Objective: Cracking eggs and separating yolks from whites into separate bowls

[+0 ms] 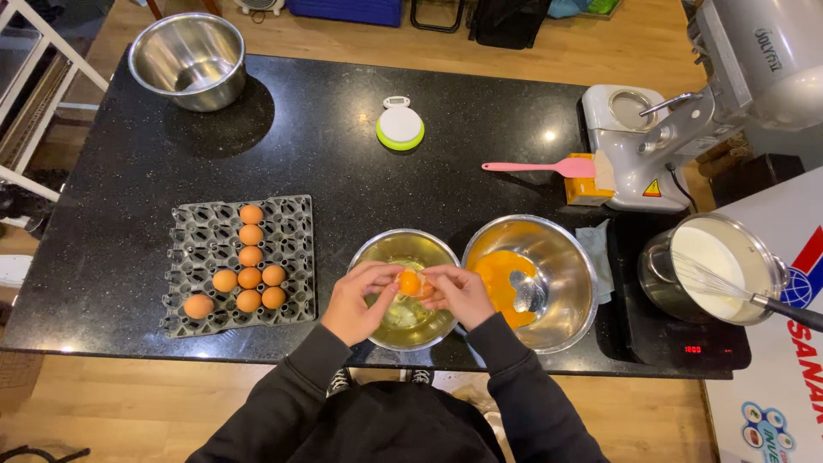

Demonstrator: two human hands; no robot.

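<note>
My left hand and my right hand meet over a steel bowl that holds clear egg white. Between the fingertips sits a cracked egg with its orange yolk showing in the shell. Each hand grips one side of the shell. To the right stands a second steel bowl with several yolks pooled in it. Both sleeves are black.
A grey egg tray with several brown eggs lies at the left. An empty steel bowl, a small round scale, a pink spatula, a stand mixer and a pot of white liquid with a whisk also sit on the black counter.
</note>
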